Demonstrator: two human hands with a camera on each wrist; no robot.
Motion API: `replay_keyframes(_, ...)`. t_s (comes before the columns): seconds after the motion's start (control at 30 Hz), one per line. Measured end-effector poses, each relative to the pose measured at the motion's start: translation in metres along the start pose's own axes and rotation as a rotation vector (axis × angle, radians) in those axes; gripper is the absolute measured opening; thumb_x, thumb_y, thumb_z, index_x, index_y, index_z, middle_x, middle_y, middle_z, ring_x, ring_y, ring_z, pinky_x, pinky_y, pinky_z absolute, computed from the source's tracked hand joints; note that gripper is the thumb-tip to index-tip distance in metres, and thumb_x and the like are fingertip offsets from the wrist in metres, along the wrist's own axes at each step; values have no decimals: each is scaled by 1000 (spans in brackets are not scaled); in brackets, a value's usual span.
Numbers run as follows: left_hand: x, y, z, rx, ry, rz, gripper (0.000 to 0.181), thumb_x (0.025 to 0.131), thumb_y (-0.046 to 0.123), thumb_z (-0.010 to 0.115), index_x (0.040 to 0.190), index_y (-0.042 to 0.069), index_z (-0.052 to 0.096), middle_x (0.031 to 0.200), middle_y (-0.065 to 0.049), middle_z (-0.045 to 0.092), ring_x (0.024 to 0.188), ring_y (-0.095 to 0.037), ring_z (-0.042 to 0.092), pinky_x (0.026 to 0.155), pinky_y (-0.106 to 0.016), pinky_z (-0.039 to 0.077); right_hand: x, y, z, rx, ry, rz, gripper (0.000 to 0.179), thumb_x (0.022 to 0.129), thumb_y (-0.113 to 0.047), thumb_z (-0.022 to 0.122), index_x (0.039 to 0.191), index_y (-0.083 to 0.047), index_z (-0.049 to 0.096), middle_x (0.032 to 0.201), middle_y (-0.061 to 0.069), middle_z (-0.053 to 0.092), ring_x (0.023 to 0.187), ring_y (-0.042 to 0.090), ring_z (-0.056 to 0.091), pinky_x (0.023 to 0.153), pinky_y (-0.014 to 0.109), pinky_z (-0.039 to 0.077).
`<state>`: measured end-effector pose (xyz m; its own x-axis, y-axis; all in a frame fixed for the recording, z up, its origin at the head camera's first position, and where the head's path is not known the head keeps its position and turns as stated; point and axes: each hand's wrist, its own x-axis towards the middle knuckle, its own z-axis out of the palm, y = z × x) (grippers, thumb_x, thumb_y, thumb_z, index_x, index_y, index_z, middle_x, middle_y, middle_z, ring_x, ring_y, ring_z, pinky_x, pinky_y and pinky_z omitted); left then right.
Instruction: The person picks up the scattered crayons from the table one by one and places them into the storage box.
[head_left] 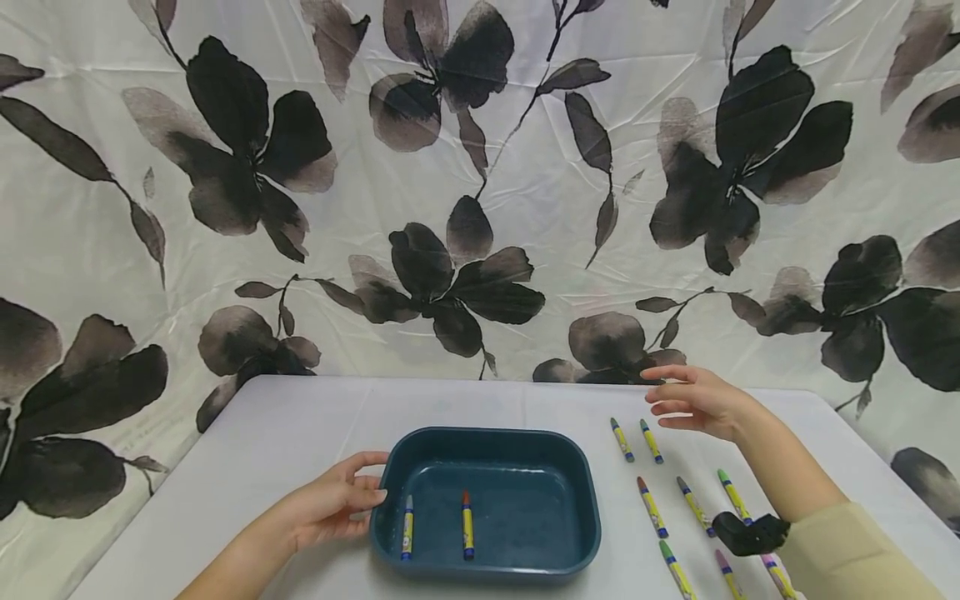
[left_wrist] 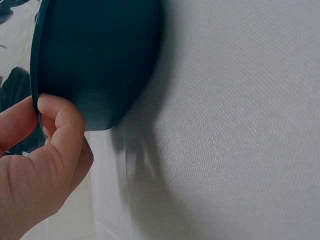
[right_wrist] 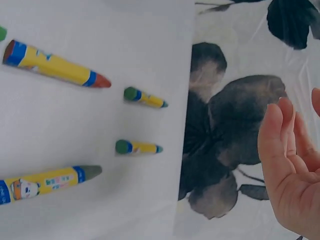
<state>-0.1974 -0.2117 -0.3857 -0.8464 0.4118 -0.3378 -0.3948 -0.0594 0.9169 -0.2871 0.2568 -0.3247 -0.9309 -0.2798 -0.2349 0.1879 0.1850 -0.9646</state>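
A dark teal tray (head_left: 525, 508) stands on the white table, with a grey crayon (head_left: 407, 529) and a reddish-brown crayon (head_left: 468, 529) lying inside. My left hand (head_left: 337, 500) pinches its left rim between thumb and fingers, as the left wrist view also shows. Above the far right part of the table, my right hand (head_left: 697, 404) hovers with loosely extended fingers and holds nothing. Nearest to it lie two green crayons, one at left (head_left: 622, 440) and one at right (head_left: 651, 442); both also show in the right wrist view, apart from the hand.
Several more crayons lie right of the tray, among them a red one (head_left: 652, 507), a dark grey one (head_left: 695, 507) and a pink one (head_left: 729, 575). The right forearm with its black wrist strap (head_left: 750, 534) covers part of that group. A floral cloth (head_left: 555, 208) hangs behind the table.
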Motion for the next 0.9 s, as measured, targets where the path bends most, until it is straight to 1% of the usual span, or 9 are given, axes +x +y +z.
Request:
replay_keyframes(0.07,0,-1,0,-1,1,0,63,89,-4,53,141,0,17,99,-8,53,80,-12,53,65,-21,48,1,3,-2,-5,14,23,49,87,-7,61,131,4,42,90,2,61,79,15,62,73,32,53)
replay_keyframes(0.13,0,-2,0,-2,4,-1,63,90,-4,53,141,0,18,100,-9,53,81,-13,53,66,-22,48,2,7,-4,-1,28,43,53,87,-6,61,133,6,39,88,2,62,78,14,62,72,32,53)
replay_keyframes(0.23,1,-2,0,-1,13,-6,63,90,-3,53,141,1,18,101,-9,53,82,-13,54,66,-22,48,3,14,-6,17,40,65,48,87,-5,60,130,4,42,86,0,63,77,14,61,71,31,54)
replay_keyframes(0.33,1,-2,0,-4,16,-10,63,90,-3,53,142,2,18,102,-10,53,82,-14,54,67,-22,48,4,20,-7,12,51,77,44,86,-5,61,127,2,46,86,0,62,76,15,61,70,31,54)
replay_keyframes(0.53,-1,0,1,11,14,-15,61,90,-4,53,141,1,19,98,-8,53,78,-12,53,65,-21,47,7,34,-8,-45,99,129,52,86,-4,61,133,6,40,87,2,63,77,16,62,71,31,53)
replay_keyframes(0.7,-2,2,3,18,26,-24,61,90,-4,53,140,0,19,95,-7,54,77,-12,53,64,-21,47,9,42,-9,-34,128,151,49,86,-2,60,130,6,41,85,2,64,74,16,62,67,29,53)
replay_keyframes(0.8,-2,2,3,18,30,-23,61,90,-4,53,140,0,19,96,-7,54,78,-12,53,64,-21,47,12,46,-11,-32,150,169,51,86,-3,60,132,6,40,88,5,64,74,17,62,68,30,53)
replay_keyframes(0.9,-2,2,3,15,33,-21,61,90,-4,53,141,0,19,97,-8,54,79,-12,53,65,-21,47,15,52,-15,-39,133,190,57,84,-6,64,134,5,39,93,6,63,76,17,60,70,29,53)
